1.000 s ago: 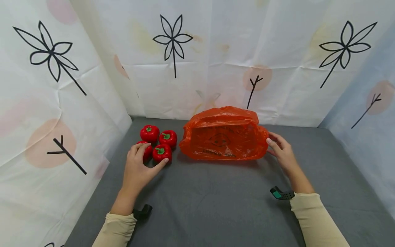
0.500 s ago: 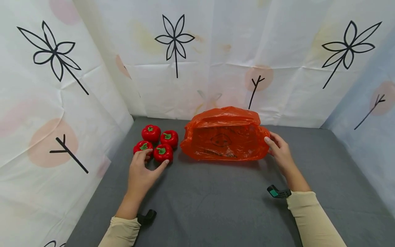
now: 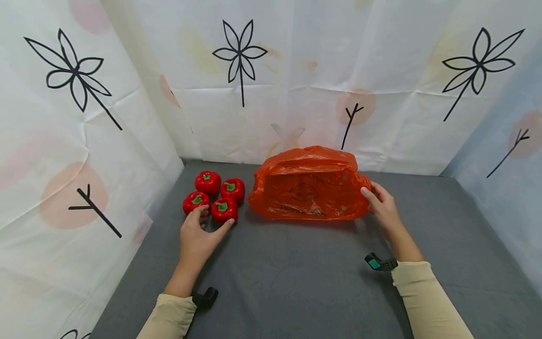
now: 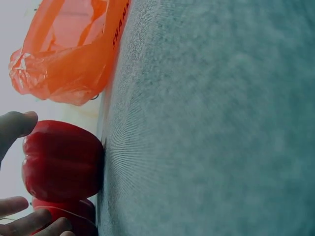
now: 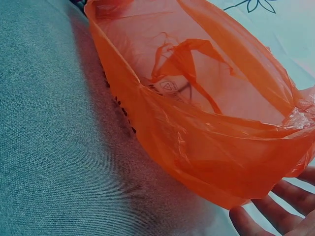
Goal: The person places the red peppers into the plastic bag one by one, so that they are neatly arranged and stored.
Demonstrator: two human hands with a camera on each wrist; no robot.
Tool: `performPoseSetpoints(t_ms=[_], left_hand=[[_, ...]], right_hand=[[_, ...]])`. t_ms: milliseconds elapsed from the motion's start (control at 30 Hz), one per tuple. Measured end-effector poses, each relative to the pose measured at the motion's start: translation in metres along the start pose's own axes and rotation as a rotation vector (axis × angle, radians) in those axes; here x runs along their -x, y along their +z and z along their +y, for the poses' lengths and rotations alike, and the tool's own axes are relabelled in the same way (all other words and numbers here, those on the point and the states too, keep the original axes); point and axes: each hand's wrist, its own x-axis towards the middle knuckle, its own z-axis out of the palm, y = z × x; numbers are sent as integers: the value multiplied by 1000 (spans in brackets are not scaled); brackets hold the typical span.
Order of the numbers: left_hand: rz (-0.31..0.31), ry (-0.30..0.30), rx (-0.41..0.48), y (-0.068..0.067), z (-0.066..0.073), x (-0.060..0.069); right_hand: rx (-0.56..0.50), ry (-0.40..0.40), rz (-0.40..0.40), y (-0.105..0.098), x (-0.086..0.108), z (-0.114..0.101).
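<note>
Four-lobed red bell peppers with green stems stand in a cluster at the back left of the head view. My left hand (image 3: 198, 241) reaches around the front right bell pepper (image 3: 224, 211), thumb by its right side and fingers between it and the front left bell pepper (image 3: 195, 201). In the left wrist view the thumb tip lies at the edge of the near pepper (image 4: 63, 161), the fingers spread and no firm grip showing. An orange plastic bag (image 3: 309, 195) gapes toward me; my right hand (image 3: 386, 214) touches its right end with extended fingers.
Two more peppers, a back left one (image 3: 207, 182) and a back right one (image 3: 233, 189), stand behind. Grey cloth (image 3: 288, 273) covers the table. A white patterned curtain (image 3: 292, 61) hangs behind and along both sides.
The left hand has drawn slightly right and toward me, uncovering the front left pepper. The right hand stays at the bag's end. The peppers and bag look unmoved apart from a slight view shift.
</note>
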Motion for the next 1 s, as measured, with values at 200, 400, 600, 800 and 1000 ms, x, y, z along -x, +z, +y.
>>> performPoseSetpoints(t_ms=[200, 400, 600, 800, 1000], left_hand=[[-20, -31, 8, 3, 0, -3], [-59, -65, 9, 6, 1, -6], [-98, -89, 18, 9, 1, -11], [-126, -66, 20, 10, 0, -13], [-122, -47, 28, 13, -3, -14]], right_hand=[[20, 17, 19, 2, -3, 3], [16, 16, 33, 3, -5, 6], [-24, -2, 49, 5, -5, 6], [-35, -16, 62, 7, -5, 6], [-19, -26, 69, 8, -4, 5]])
